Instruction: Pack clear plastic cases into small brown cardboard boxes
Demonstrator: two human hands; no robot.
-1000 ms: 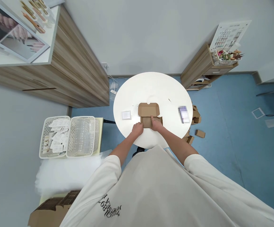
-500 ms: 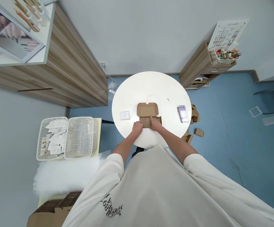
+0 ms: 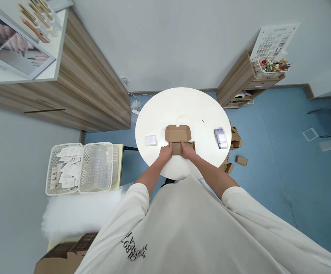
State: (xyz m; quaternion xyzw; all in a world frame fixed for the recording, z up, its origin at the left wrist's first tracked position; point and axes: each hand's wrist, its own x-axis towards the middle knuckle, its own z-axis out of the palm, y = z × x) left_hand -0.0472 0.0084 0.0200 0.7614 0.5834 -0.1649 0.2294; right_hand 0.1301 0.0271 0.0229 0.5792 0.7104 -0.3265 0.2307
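Note:
A small brown cardboard box (image 3: 178,136) lies on the round white table (image 3: 182,106), its lid flap open toward the far side. My left hand (image 3: 166,152) grips the box's left near side with curled fingers. My right hand (image 3: 187,150) presses on the box's near right part, fingers bent over the cardboard. A small white square packet (image 3: 151,140) lies on the table to the left of the box. A purple-and-white item (image 3: 221,137) lies near the table's right edge.
Several small brown boxes (image 3: 235,152) lie on the blue floor right of the table. Two white baskets (image 3: 81,166) stand to my left, one with paper slips. A wooden cabinet (image 3: 77,87) stands at the left, a low shelf (image 3: 242,82) at the back right.
My left hand has moved in against the box's left side. The right hand's fingers have shifted slightly on the near flap. The box stays in place.

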